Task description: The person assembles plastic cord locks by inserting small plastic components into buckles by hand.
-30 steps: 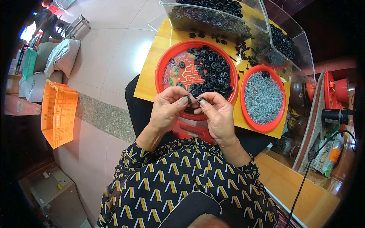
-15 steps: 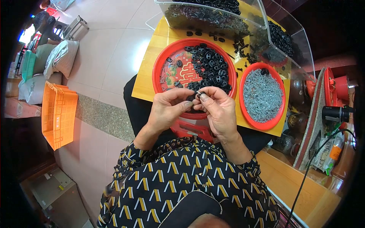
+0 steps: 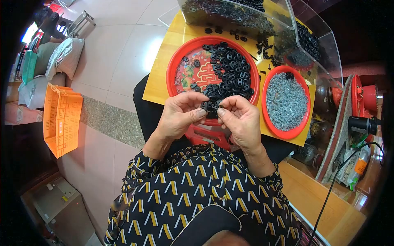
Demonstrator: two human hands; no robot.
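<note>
Between left hand [image 3: 179,114] and right [image 3: 243,123] (pinching): black pieces [image 3: 212,110].

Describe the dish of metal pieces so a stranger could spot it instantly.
Find the yellow tabletop. On it, beside the large round red tray, sits a smaller oval red dish. Unlike the tray's black pieces, its contents are mostly silvery.

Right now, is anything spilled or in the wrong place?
Maybe: black bits lie loose on the table, outside the big tray, and a dark lump sits among silver pieces in the small tray.
</note>
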